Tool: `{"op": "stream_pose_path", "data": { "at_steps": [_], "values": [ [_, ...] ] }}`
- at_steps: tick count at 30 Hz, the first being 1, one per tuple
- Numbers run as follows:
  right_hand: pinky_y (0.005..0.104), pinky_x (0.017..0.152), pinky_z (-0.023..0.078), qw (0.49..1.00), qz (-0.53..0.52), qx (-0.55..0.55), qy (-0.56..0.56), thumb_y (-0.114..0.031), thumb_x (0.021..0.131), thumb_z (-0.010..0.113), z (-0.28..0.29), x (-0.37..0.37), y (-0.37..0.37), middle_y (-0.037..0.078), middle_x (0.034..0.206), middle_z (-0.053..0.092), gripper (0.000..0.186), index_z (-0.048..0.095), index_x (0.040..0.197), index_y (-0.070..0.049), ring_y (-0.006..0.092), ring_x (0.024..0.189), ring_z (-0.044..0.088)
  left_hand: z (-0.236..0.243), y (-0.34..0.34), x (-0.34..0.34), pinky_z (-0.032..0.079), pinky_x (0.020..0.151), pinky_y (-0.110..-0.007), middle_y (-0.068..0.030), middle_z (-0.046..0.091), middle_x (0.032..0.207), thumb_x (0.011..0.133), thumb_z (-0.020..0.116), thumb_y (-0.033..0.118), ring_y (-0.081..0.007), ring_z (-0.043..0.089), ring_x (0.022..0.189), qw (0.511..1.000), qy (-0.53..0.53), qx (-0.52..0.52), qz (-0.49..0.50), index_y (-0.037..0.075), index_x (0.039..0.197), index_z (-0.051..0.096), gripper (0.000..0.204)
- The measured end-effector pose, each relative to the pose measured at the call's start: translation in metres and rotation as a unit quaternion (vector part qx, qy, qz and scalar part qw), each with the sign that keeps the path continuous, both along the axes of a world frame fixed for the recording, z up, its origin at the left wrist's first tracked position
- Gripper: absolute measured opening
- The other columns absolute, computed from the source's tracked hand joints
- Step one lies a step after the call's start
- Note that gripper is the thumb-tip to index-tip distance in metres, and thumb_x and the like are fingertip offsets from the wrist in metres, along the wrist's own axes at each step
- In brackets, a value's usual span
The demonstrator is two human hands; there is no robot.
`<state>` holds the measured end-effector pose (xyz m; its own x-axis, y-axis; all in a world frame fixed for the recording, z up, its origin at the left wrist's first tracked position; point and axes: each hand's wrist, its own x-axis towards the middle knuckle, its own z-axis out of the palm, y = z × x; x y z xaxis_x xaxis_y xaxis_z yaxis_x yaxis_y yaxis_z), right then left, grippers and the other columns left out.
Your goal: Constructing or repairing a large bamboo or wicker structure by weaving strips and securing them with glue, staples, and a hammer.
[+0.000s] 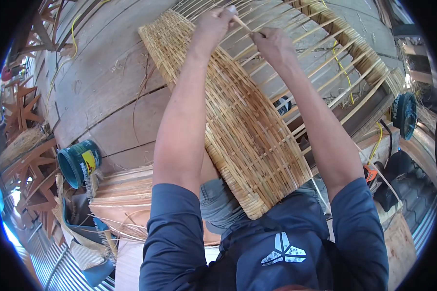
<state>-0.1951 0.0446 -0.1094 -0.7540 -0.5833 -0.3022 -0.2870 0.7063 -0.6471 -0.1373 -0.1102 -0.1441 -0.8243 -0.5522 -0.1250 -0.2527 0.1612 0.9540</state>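
A woven rattan panel [247,131] leans against my lap and reaches away from me, tightly woven on its left part. Thin bare rods [332,59] run across from the weave to a wrapped rail [369,68] at the far right. At the far end of the weave, a pale rattan strip [243,23] spans the gap between my hands. My left hand [214,30] is closed around one end of it, over the woven edge. Above the bare rods, my right hand [275,47] pinches the other end. The fingertips are partly hidden.
A dark green bucket [78,164] lies tipped at the left, beside stacked boards [124,194]. Another dark bucket [404,116] is at the right, near an orange tool [370,173]. Yellow cord [74,36] trails over the plank floor [107,77], with loose strips scattered about.
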Motion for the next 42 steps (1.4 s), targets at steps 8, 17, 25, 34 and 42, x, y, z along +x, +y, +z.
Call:
{"op": "stream_pose_path", "data": {
  "at_steps": [8,17,25,34,42],
  "values": [
    [0.0443,0.077,0.049,0.987,0.062,0.108,0.097,-0.015,0.075,0.05,-0.033,-0.01,-0.006,0.029,0.086,0.061,0.027,0.065,0.084,0.006,0.0409,0.085,0.062,-0.063,0.024,-0.034,0.044,0.088,-0.041,-0.0207,0.064,0.1,0.088,0.039,0.037,-0.0348,0.06,0.097,0.936,-0.307,-0.149,-0.085,0.002,0.097,0.066,0.045],
    [0.0393,0.081,0.048,0.992,0.002,0.038,0.121,-0.039,0.084,0.056,0.022,-0.012,0.012,0.018,0.095,0.065,0.04,0.063,0.1,-0.002,0.0347,0.093,0.061,-0.101,-0.027,-0.03,0.049,0.063,-0.038,-0.0166,0.064,0.072,0.084,0.052,0.02,-0.0265,0.064,0.074,0.916,-0.024,-0.378,0.129,0.004,0.079,0.066,0.022],
    [0.0265,0.084,0.044,0.914,-0.31,-0.02,0.261,-0.021,0.087,0.058,0.187,0.026,0.273,0.008,0.103,0.061,0.039,0.053,0.119,0.001,0.0152,0.095,0.057,0.056,-0.316,0.098,0.05,0.076,-0.04,-0.0152,0.062,0.112,0.091,0.043,0.016,-0.025,0.061,0.101,0.517,-0.569,-0.639,0.023,0.012,0.115,0.059,0.029],
    [0.0324,0.071,0.044,0.822,-0.451,-0.197,-0.287,-0.043,0.094,0.041,0.081,0.088,0.333,0.007,0.095,0.062,0.047,0.053,0.112,-0.001,0.0183,0.089,0.057,-0.05,-0.03,0.024,0.034,0.098,-0.045,-0.0187,0.053,0.118,0.091,0.045,0.031,-0.0321,0.049,0.113,0.824,-0.059,-0.525,-0.205,0.005,0.115,0.056,0.037],
    [0.0262,0.054,0.038,0.796,-0.457,-0.273,-0.288,-0.027,0.091,0.053,0.09,0.079,0.34,-0.003,0.053,0.038,0.027,0.059,0.081,-0.003,0.0108,0.05,0.04,-0.007,-0.041,0.008,0.044,0.078,-0.045,-0.012,0.061,0.098,0.091,0.045,0.035,-0.0313,0.059,0.089,0.792,-0.296,-0.443,-0.298,0.008,0.095,0.062,0.032]
  ]
}}
